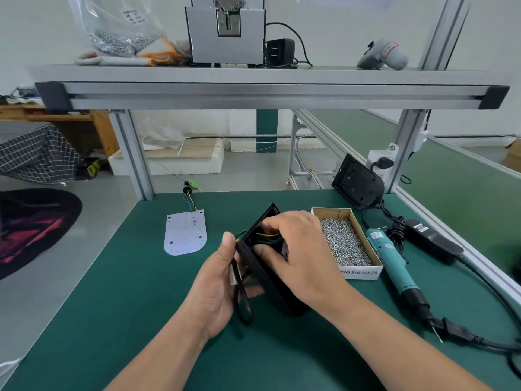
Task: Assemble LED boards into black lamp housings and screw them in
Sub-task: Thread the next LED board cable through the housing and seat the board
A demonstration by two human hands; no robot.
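A black lamp housing [258,266] is tilted up on its edge above the green mat, its open side facing right. My left hand [218,286] grips its left wall together with a black cable that loops down below the palm. My right hand [296,249] lies over the open side, fingers curled inside and pinching the yellow and blue wires [270,235]. A white LED board [184,232] with coloured wires lies flat on the mat to the left, apart from both hands. Part of the housing's inside is hidden by my right hand.
A cardboard box of silver screws [348,244] sits right of the housing. A teal electric screwdriver [394,261] lies beyond it with its cable and power brick [434,241]. Another black housing [358,182] leans against the frame post. A shelf [267,91] runs overhead.
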